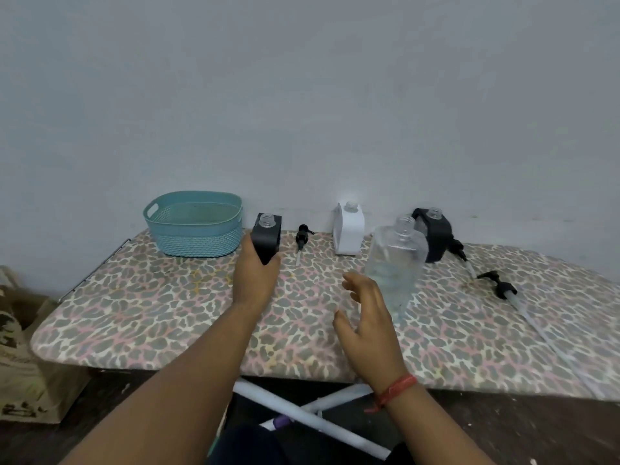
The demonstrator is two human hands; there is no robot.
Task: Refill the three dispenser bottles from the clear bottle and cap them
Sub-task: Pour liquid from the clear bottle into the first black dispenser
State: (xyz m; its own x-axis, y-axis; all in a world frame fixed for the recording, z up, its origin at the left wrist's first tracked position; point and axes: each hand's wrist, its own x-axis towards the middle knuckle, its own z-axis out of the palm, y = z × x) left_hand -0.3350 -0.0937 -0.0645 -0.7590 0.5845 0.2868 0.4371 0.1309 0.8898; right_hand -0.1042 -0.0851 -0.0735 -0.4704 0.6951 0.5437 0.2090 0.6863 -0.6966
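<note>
Right hand (pixel 364 317) beside clear bottle (pixel 394 266)

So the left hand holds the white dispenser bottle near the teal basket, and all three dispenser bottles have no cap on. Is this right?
Not quite. In the head view the left hand holds the black dispenser bottle near the teal basket; the white dispenser bottle stands untouched by the wall. All three are indeed uncapped.
</note>
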